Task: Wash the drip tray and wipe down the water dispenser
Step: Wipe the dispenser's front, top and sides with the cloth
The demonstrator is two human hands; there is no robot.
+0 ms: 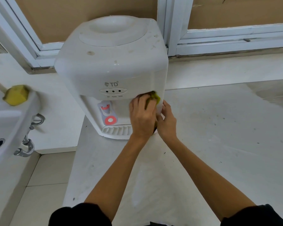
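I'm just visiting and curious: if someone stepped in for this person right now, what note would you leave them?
Left hand: presses a green sponge on the dispenser front, right corner.
Right hand: fingers on the dispenser's right side, steadying it.
Drip tray: in place at the dispenser's base.
A second yellow sponge lies on the sink rim.
Done: front wipe under way.
Left: stains on top; whether the tray is washed cannot be told.

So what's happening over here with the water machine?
A person is wiping the white water dispenser. The left hand presses a yellow-green sponge against its front right corner, while the right hand steadies that side. The drip tray sits in place at the base. Another yellow sponge rests on the sink.
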